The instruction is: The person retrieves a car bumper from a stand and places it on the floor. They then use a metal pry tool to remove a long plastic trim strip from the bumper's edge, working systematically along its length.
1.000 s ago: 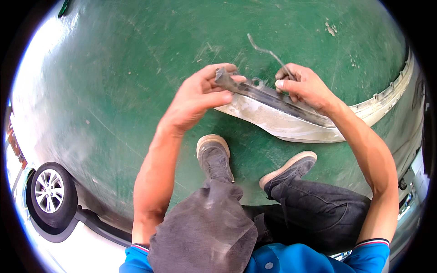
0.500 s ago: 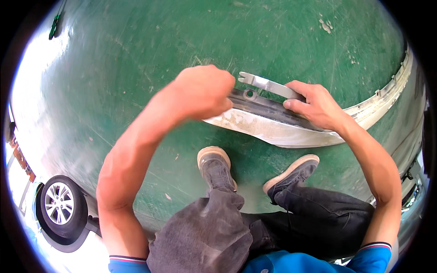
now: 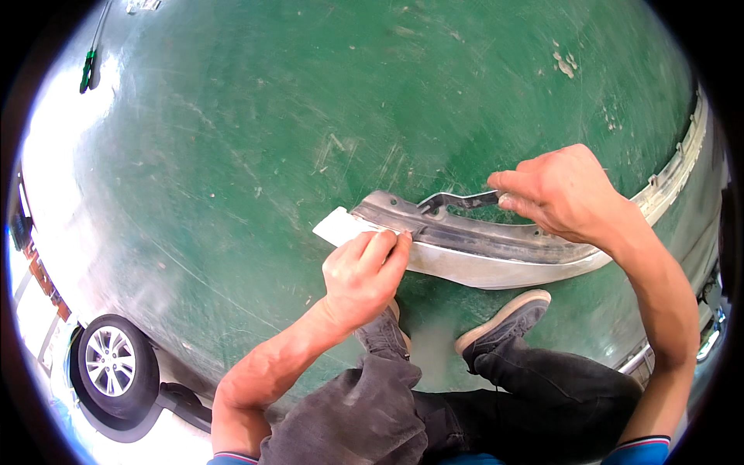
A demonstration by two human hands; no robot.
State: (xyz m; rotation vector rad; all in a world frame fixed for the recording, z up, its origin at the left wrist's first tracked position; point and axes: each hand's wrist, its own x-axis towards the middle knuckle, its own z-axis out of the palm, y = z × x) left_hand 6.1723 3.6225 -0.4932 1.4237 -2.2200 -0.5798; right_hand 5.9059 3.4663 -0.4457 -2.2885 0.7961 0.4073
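We see a big green floor [image 3: 271,93], shiny and scratched. On it lies a long white panel [image 3: 484,273], curved like a smile, going up past the right arm. It looks dull and dusty (its left end is the brightest bit), and little tabs poke out along its right part. A dark gray strip [image 3: 500,243] runs along the panel's top side, smudgy, with a small round hole near its left end. Gray shoes [image 3: 508,324] are just below the panel. The hands are apart. We see the left hand [image 3: 364,275] curled, fingertips touching where dark meets white; we cannot tell if they pinch. The right hand [image 3: 570,194] grips a thin bent metal tool [image 3: 465,201], whose other end reaches the strip.
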